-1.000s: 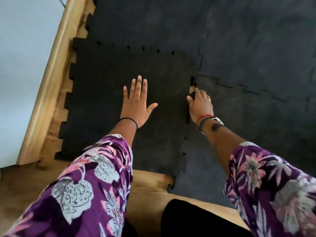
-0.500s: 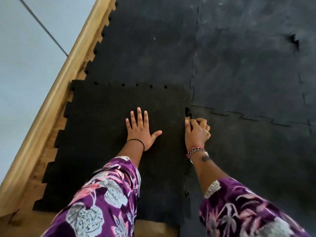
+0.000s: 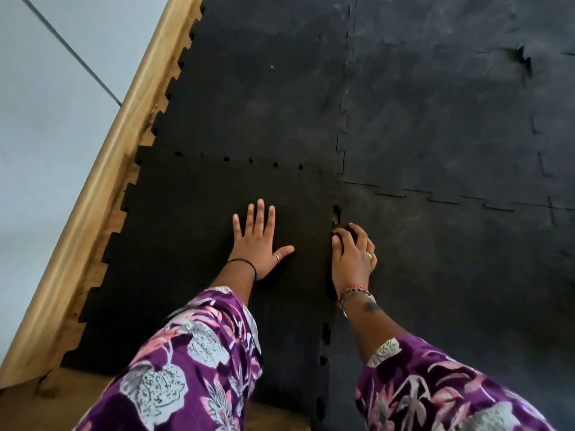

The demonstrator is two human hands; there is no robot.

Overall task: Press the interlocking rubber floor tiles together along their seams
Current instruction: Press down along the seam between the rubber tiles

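Laid floor: a field of dark grey interlocking rubber floor tiles was seen spread across the far and right side, most seams there closed to thin lines.
Loose tile: the blacker square rubber tile with toothed edges lay at the near left, just beside the pale wooden skirting board, its left teeth unmated over the bare wooden floor.
Right-hand neighbour: the grey tile to the right was met along the near-to-far seam; small gaps were seen along it, one just ahead of the right hand and more nearer the body.
Change of view: compared with a second ago, the head had been brought forward, so more of the laid floor was shown.
Left hand: it had been kept flat, fingers spread, palm down on the loose tile, clasping nothing.
Right hand: it had been shifted along the seam and curled, fingertips set on the joint, closed on nothing.
Meaning: the tile was judged held steady while teeth were worked in; the seam was judged only partly seated, with pressing left to do.
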